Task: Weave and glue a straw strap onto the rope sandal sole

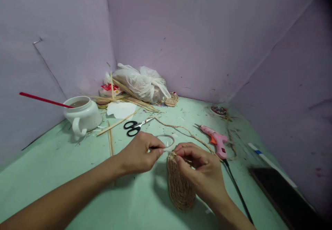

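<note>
Nearest, a long, rounded pad of coiled straw cord (181,188) is held over the table (98,195), its far, narrow end raised between the two hands, its near end tipped down toward the viewer; whether the tabletop is touched by that end cannot be told. The pad's far end is pinched by the thumb and fingers of the right hand (203,164), whose wrist is brought in from the lower right with the knuckles arched over the pad. By the left hand (141,152), a pale narrow strip (168,150) is gripped between thumb and bent forefinger, the other fingers being curled under; the forearm is stretched in from the lower left. The strip is curved into a loop just beyond the fingertips, and its near stretch is led to the pad's tip.

The step in hand is judged to be the setting of the strip against that tip. For the next move, a steady pinch on the pad and light, even tension on the strip seem to be called for, so that neither is twisted.

Farther off, a pink glue gun (214,136) is laid at the right, with a length of twisted straw cord (186,129) strung beside it. Black-handled scissors (139,124) are left partly open beyond the left hand. At the back, a knotted white plastic bag (146,83) is rested near the wall.
</note>
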`<state>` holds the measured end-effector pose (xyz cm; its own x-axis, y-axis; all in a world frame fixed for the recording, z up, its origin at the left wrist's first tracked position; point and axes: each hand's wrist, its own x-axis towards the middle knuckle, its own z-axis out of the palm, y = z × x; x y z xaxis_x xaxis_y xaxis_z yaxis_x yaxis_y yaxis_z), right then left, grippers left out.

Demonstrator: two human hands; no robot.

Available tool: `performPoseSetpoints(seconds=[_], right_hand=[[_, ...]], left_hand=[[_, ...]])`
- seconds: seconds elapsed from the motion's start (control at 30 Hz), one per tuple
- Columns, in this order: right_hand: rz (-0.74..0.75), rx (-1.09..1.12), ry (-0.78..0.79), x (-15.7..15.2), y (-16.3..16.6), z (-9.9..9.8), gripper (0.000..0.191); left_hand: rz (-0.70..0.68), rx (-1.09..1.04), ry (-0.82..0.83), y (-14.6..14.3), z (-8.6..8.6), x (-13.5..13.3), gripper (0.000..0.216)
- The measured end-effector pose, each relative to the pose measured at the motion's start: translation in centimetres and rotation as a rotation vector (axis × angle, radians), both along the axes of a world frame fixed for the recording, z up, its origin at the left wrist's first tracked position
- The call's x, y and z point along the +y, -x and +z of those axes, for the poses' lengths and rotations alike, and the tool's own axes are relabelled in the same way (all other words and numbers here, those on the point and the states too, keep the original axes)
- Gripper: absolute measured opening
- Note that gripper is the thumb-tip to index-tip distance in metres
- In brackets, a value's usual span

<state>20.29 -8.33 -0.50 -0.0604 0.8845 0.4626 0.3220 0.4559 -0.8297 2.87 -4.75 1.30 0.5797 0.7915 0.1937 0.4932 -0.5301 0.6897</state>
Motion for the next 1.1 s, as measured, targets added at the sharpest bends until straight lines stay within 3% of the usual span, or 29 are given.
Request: performPoseSetpoints(seconds=[0.17, 0.33, 0.4, 0.6, 0.67, 0.8, 0.87, 0.97, 1.03, 1.1], right_hand=[[0.078, 0.071, 0.123, 0.1, 0.2, 0.2, 0.012], [0.108, 0.119, 0.141, 0.1, 0.2, 0.2, 0.011], [0.109, 0.139, 0.155, 0.1, 0.1, 0.3, 0.01], [0.116, 0.193, 0.255, 0.3, 0.0, 0.6, 0.009], [0.109, 0.2, 0.268, 0.3, 0.0, 0.6, 0.009], [0.121, 0.199, 0.31, 0.3, 0.1, 0.3, 0.009], [0.125, 0.202, 0.32, 0.3, 0.0, 0.3, 0.009], [0.121, 0.223, 0.302, 0.3, -0.2, 0.3, 0.01], [0.127, 0.238, 0.293, 0.4, -0.3, 0.4, 0.011], [0.119, 0.257, 0.304, 0.5, -0.5, 0.4, 0.01]], left_hand=[[0.062, -0.074, 0.036, -0.3, -0.5, -0.3, 0.023], [0.135, -0.328, 0.435, -0.9, -0.7, -0.3, 0.024], [0.134, -0.424, 0.525, -1.0, -0.6, -0.2, 0.024], [0.161, -0.464, 0.567, -0.9, -0.7, 0.2, 0.021], [0.149, -0.435, 0.498, -1.0, -0.9, 0.0, 0.021], [0.17, -0.304, 0.075, -1.2, -1.0, -0.6, 0.017], [0.215, -0.36, 0.129, -0.9, -0.7, -0.1, 0.017], [0.334, -0.6, 0.4, 1.0, -0.1, 2.1, 0.022], [0.477, -0.661, 0.293, 2.7, -0.1, 4.0, 0.017], [0.539, -0.412, 0.12, 4.0, -0.5, 5.3, 0.016]])
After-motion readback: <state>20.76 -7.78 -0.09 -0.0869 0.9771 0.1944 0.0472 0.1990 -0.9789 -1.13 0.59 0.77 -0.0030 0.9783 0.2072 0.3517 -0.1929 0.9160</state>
